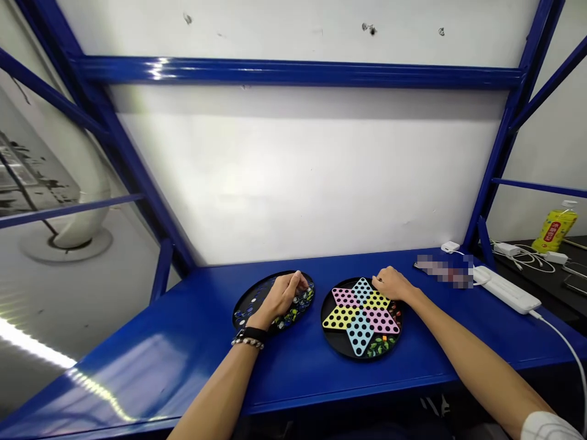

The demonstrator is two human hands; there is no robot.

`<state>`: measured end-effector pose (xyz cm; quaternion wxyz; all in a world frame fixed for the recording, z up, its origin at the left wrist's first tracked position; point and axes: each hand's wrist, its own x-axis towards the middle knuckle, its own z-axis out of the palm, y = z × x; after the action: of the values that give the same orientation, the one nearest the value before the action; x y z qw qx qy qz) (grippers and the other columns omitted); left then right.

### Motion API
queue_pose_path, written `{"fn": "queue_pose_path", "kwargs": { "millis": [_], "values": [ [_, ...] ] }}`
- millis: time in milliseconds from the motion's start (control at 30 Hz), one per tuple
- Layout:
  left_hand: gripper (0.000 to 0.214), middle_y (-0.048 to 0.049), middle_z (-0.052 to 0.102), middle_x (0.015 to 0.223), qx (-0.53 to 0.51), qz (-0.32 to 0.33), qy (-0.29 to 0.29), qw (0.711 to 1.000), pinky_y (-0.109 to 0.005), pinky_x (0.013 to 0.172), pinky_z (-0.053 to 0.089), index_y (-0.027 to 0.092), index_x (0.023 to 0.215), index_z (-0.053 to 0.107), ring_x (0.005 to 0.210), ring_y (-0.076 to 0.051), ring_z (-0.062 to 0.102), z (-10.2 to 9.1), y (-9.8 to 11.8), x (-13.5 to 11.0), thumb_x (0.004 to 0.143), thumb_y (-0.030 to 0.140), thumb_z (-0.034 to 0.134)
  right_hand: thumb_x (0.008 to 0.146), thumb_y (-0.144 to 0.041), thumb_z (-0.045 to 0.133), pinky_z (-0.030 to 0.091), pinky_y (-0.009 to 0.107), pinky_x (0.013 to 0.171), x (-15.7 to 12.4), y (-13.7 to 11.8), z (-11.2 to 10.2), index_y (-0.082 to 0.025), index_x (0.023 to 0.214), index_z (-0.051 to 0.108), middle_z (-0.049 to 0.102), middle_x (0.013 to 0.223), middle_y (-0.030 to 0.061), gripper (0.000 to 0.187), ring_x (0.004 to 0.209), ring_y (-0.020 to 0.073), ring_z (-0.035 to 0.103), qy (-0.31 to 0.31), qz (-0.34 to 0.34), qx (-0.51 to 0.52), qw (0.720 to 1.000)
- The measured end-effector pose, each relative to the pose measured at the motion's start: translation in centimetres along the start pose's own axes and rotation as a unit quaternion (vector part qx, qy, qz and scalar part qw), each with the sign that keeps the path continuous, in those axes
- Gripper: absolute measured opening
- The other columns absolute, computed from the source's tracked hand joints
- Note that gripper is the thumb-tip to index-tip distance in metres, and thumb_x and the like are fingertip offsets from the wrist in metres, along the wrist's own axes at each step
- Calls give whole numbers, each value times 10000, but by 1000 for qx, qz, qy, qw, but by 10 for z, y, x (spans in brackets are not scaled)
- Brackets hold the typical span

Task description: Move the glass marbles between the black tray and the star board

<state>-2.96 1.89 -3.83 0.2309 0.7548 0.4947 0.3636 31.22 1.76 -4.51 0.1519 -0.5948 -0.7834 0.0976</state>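
Note:
My left hand [285, 296] hovers above the right side of a round black tray [243, 293], its fingers curled together. Whatever they may hold is hidden. Glass marbles [305, 298], yellow-green, blue and white, lie around the tray's rim. Beside it stands a Chinese checkers board [360, 315], a star of pink, yellow and blue points with black holes on a round black base. At its far right edge is my right hand [389, 283], fingers pinched down by the star; anything in the grip is too small to name. Green marbles [378, 345] and reddish marbles [397, 311] sit at the board's edge.
Both trays rest on a blue metal table [183, 354] with a blue frame [293, 73] and white back panel. To the right lie a white power strip [507, 290], a cable, a white adapter [450, 247] and a blurred item. A yellow bottle [554, 227] stands further right.

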Motion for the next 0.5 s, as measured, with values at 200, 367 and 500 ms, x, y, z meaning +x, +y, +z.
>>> {"fn": "queue_pose_path", "kwargs": {
  "millis": [200, 367, 500],
  "values": [
    [656, -63, 706, 718, 6, 6, 3, 1000, -292, 669, 516, 175, 747, 673, 661, -189, 617, -2, 3, -1, 960, 624, 245, 916, -337, 434, 223, 275, 512, -1, 7, 1, -210, 453, 524, 394, 476, -11, 489, 460, 108, 329, 37, 43, 51, 997],
    [640, -63, 705, 731, 6, 8, -5, 1000, -292, 685, 512, 177, 747, 669, 678, -193, 619, -2, 6, -2, 964, 612, 252, 864, -314, 452, 180, 281, 501, 4, 12, -1, -240, 389, 333, 232, 468, -40, 495, 486, 103, 210, 98, 97, 179, 974],
    [647, -68, 710, 727, 5, 10, -14, 1000, -295, 683, 511, 176, 746, 676, 681, -197, 622, -1, 4, -1, 961, 614, 252, 816, -319, 482, 160, 275, 472, 5, 19, -2, -250, 430, 244, 196, 453, -54, 458, 475, 99, 190, 144, 135, 322, 926]
  ]
}}
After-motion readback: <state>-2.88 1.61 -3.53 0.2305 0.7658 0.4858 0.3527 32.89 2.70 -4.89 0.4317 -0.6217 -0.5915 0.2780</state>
